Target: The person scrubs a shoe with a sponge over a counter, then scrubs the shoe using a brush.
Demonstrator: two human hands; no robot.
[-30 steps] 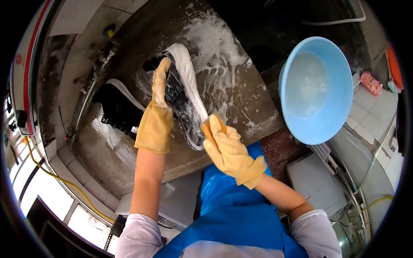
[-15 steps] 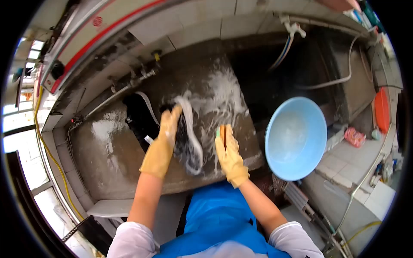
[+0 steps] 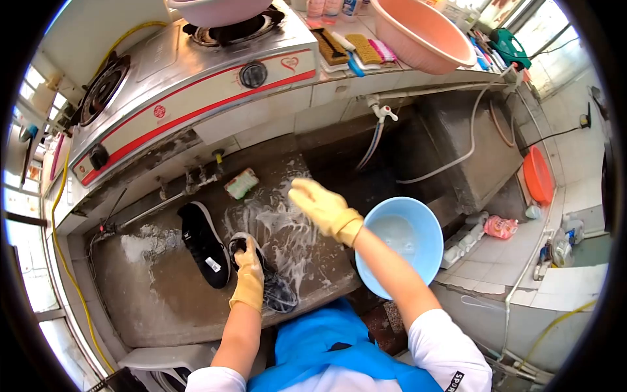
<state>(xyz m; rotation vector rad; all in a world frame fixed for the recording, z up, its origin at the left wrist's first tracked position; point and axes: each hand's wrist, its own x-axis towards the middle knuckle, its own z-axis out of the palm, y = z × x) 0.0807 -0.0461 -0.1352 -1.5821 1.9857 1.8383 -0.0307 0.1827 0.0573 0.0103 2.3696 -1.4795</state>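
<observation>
My left hand, in a yellow rubber glove, has its fingers in the opening of a wet, soapy black shoe on the stone slab. My right hand, in a matching glove, is raised over the foamy part of the slab, fingers stretched out and holding nothing. A green and orange sponge lies up near the wall, beyond both hands. Left of the soapy shoe rests a second black shoe with a white label on it.
A light-blue basin of cloudy water stands right of the slab. Behind are a gas stove, brushes, a peach basin and a tap. A hose crosses the dark trough.
My right hand has let go of the sponge, which now lies near the wall. The soapy shoe has turned from showing its white sole to opening upward. The view has tilted up.
</observation>
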